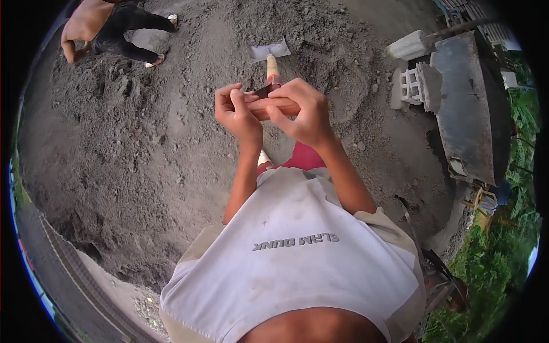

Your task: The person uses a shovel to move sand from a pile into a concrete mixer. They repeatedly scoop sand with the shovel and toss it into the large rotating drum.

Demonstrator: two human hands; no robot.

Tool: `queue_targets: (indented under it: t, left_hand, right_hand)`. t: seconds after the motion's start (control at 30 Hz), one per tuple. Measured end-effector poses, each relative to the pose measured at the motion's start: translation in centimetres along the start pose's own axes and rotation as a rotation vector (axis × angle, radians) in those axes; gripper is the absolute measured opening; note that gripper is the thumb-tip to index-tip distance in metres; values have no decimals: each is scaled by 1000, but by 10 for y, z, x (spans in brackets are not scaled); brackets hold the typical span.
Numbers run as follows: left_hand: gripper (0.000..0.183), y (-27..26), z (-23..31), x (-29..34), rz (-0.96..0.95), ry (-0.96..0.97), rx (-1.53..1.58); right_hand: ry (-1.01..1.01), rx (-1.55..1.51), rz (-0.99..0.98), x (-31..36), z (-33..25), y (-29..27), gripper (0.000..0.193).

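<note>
A shovel stands in front of me, its reddish crosswise handle grip [260, 107] at my waist and a pale shaft running down and away. Its light grey blade [271, 50] rests on the grey sandy ground. My left hand [239, 117] is closed at the left end of the grip, fingers curled, with the thumb up. Around the right part of the grip my right hand [306, 111] is closed, fingers over the top and thumb beneath. Dark metal of the handle shows between the hands. The undersides of the fingers are hidden.
Loose grey sand [143, 148] with small stones spreads all around. At the far left another person [108, 31] stands bent over. A large dark metal trough [463, 103] lies to the right beside a pale hollow block [413, 86]. Green plants [486, 286] grow beyond.
</note>
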State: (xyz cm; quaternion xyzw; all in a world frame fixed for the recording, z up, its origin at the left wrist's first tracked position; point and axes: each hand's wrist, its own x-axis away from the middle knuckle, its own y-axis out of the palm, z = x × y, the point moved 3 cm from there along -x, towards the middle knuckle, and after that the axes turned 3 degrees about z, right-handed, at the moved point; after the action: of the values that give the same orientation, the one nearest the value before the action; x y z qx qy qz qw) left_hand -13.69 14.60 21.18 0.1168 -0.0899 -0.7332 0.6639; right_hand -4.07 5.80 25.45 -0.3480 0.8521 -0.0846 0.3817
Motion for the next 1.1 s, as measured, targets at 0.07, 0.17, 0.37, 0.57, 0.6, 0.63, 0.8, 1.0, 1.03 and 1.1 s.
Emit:
queue_targets:
  t: [0.07, 0.17, 0.37, 0.57, 0.6, 0.63, 0.8, 1.0, 1.03, 1.1]
  left_hand:
    - [13, -16, 5, -16, -69, -30, -69]
    - [12, -26, 5, -15, -164, -77, -147]
    - [11, -20, 18, -37, -238, -20, -100]
    - [12, 20, -70, -147, -137, -208, -100]
    - [12, 13, -95, -161, -153, -161, -73]
    - [13, -4, -122, -176, -168, -112, -43]
    - [15, -107, -198, -153, -195, -208, -238]
    - [30, -100, -216, -123, -220, -421, -110]
    - [29, -99, -217, -123, -250, -453, -176]
    - [29, -104, -212, -131, -294, -495, -306]
  right_hand:
    - [-30, 77, -245, -9, -12, 9, 21]
    - [-33, 315, -710, -18, -11, 26, 25]
    - [74, 290, -744, -33, -11, 43, 27]
    - [43, 307, -573, -77, 94, 118, 21]
    - [43, 329, -550, -73, 122, 141, 20]
    - [22, 323, -563, -65, 131, 163, 20]
    - [52, 358, -694, 21, 142, 228, 22]
    - [122, 435, -765, 32, 147, 211, 26]
    - [145, 440, -789, 30, 142, 206, 26]
    - [179, 458, -832, 39, 120, 199, 26]
